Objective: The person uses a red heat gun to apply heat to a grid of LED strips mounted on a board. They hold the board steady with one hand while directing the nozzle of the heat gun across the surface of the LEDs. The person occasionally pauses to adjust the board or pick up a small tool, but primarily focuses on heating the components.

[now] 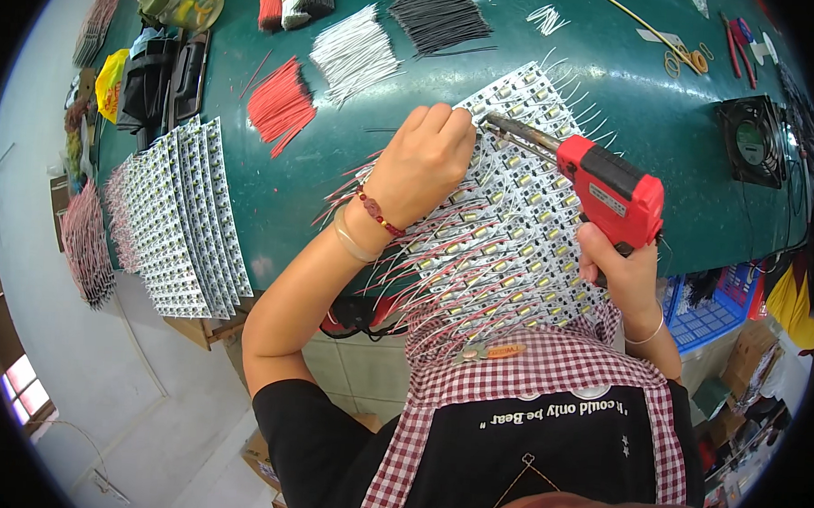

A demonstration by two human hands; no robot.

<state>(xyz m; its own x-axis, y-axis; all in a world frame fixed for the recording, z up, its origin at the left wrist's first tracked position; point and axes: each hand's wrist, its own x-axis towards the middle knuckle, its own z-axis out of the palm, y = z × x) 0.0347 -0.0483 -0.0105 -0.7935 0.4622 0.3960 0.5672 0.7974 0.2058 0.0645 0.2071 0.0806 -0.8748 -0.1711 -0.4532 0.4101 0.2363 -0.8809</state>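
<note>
A panel of small white circuit boards [541,201] lies in front of me at the table edge, with rows of yellowish components. Red and white wires stick out along its left side, and white ones curl from its upper right side. My right hand [626,274] grips a red and black soldering gun [614,186] by its handle. The gun's dark tip reaches left over the upper part of the panel, close to my left fingers. Closed in a pinch, my left hand [430,151] rests at the panel's upper left edge; its back hides whatever the fingertips hold.
Piles of red wires [282,106], white wires [355,54] and black wires [440,18] lie on the green table [226,19]. Wired panels [177,226] are stacked at left. A black fan [751,142] and red-handled pliers [741,52] are at right; a blue basket [713,313] stands below.
</note>
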